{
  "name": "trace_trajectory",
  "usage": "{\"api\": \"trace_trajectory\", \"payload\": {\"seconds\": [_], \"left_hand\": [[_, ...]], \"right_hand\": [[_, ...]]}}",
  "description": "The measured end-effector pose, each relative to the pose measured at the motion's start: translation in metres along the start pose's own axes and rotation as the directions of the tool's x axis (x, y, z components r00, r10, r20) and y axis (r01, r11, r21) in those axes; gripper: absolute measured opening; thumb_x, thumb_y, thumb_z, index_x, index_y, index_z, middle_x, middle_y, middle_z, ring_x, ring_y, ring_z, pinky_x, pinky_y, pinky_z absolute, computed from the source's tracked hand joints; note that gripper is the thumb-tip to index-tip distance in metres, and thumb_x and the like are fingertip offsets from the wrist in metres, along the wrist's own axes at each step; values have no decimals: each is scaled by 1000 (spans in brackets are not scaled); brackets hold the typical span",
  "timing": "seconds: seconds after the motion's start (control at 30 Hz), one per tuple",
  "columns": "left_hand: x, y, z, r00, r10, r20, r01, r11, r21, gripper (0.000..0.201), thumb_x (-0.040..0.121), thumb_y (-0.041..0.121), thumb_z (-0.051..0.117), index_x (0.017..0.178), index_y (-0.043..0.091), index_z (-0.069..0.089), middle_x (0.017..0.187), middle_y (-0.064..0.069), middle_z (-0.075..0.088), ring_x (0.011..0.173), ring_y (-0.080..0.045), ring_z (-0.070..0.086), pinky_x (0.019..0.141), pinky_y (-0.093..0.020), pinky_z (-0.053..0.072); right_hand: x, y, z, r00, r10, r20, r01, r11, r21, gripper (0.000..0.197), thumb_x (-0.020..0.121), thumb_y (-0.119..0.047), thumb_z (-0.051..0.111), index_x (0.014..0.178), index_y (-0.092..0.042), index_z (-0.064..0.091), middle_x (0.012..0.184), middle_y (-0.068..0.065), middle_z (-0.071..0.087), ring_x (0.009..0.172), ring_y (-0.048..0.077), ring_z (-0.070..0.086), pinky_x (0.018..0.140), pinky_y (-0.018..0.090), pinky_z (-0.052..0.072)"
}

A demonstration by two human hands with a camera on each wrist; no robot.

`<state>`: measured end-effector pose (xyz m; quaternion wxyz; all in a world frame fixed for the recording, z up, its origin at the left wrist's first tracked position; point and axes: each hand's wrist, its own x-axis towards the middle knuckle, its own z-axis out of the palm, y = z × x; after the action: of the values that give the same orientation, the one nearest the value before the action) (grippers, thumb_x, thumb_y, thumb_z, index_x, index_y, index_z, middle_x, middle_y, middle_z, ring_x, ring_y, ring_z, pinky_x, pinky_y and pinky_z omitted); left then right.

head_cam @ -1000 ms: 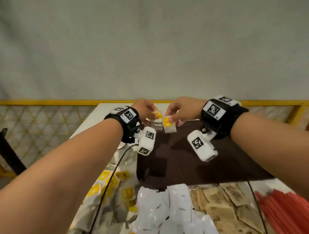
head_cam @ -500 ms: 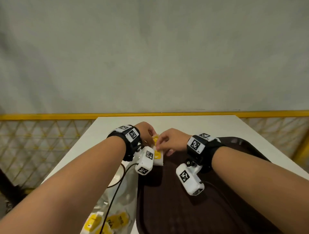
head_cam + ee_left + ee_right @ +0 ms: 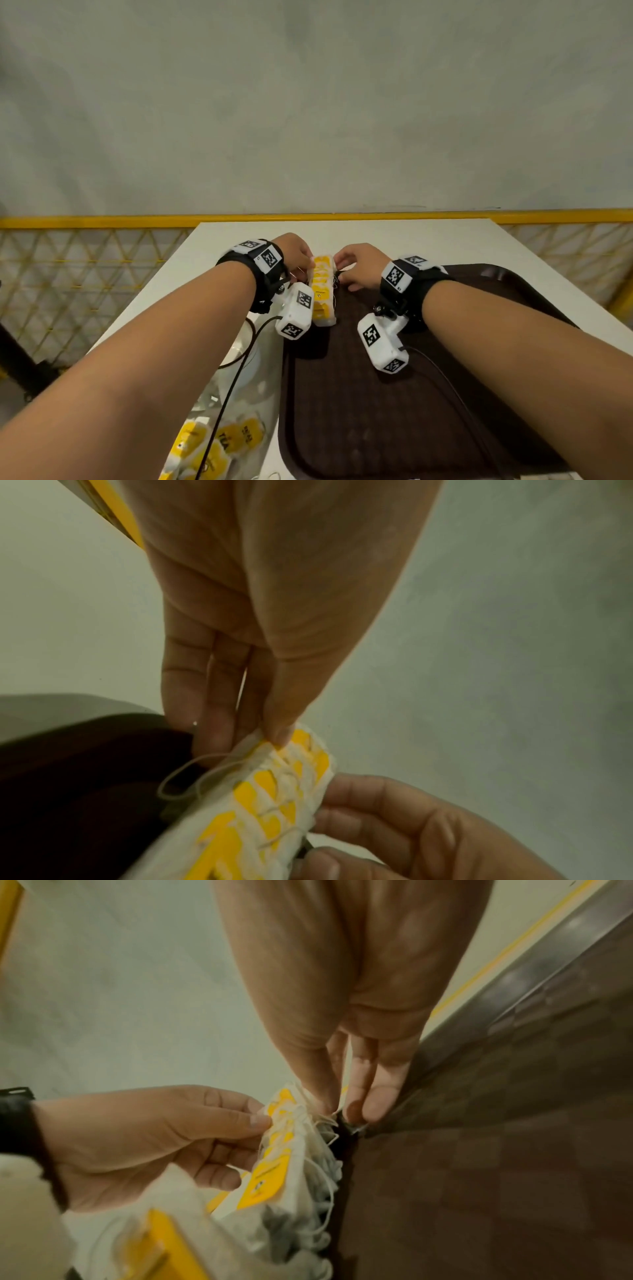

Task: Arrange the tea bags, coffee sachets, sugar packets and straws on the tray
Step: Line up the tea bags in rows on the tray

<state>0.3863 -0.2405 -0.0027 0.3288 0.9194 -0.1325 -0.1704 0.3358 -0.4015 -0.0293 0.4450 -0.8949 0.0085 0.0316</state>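
Your left hand (image 3: pixel 297 254) and right hand (image 3: pixel 356 265) pinch the tea bags (image 3: pixel 322 291) at frame centre; they're light, floppy, so grip the row's ends.

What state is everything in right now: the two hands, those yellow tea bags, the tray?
Row of tea bags: standing on edge at the tray's far left corner, pressed together between both hands.
Left hand: fingers pinch the row's far end.
Right hand: fingertips hold the row's other side.
Tray: flat on the table, mostly bare.
Loose tea bags: heaped on the table left of the tray.
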Motion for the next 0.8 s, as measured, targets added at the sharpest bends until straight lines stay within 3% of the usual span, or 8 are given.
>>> {"api": "trace_trajectory", "payload": {"seconds": [0.1,0.17,0.27,0.37,0.5,0.6,0.67,0.8], "left_hand": [[-3,-1,-4,1000,-24,14,24,1000,-7,11,92,10,59,81,11,61,73,-6,66,67,-15,65,65,-25,54],[-6,-2,-6,999,-36,21,36,999,16,6,91,9,60,85,10,63,73,-5,66,65,-13,64,65,-23,54],[-6,-5,-9,998,-64,16,64,998,-20,6,88,3,63,84,8,64,73,-9,67,67,-17,65,71,-29,56],[-7,-8,-13,994,-101,-41,100,995,-31,5,83,1,68,84,5,68,90,-19,71,90,-31,69,89,-44,54],[-7,-13,-10,991,-129,-40,128,992,-15,3,79,5,73,82,6,72,94,-18,72,96,-33,69,88,-49,54],[-6,-13,-6,992,-119,-39,118,993,-22,13,81,6,72,93,2,72,98,-18,72,99,-31,68,91,-44,54],[-6,-12,-5,992,-119,-43,118,993,-22,17,82,6,71,98,0,70,101,-19,71,98,-30,68,91,-38,54],[-8,-9,-6,990,-135,-50,133,990,-34,19,84,4,68,101,-2,68,101,-19,70,89,-27,66,89,-38,54]], "right_hand": [[4,-3,4,1000,8,-1,-8,999,-35,17,82,3,64,95,-9,65,94,13,65,84,21,62,64,27,56],[6,-3,7,1000,20,16,-20,999,-37,15,81,2,67,95,-4,67,88,14,66,79,22,64,65,28,58],[8,-2,11,997,68,20,-69,997,28,11,82,4,67,85,-4,61,80,17,67,66,20,65,66,31,58],[9,2,12,992,122,-41,-118,988,97,20,85,7,62,76,-10,57,72,11,64,60,19,63,63,30,57],[2,3,12,995,96,8,-96,991,91,23,84,8,62,73,-12,62,72,9,63,65,18,62,68,28,57],[-3,-3,17,997,65,41,-68,993,97,17,83,10,62,85,-5,69,82,14,65,70,21,62,69,26,57],[-3,-8,20,998,45,44,-49,994,95,17,84,9,61,94,0,71,88,17,67,74,24,62,75,30,57],[-4,-14,22,995,91,36,-93,994,60,19,83,8,62,75,-9,68,86,17,68,79,27,67,85,44,56]]}}
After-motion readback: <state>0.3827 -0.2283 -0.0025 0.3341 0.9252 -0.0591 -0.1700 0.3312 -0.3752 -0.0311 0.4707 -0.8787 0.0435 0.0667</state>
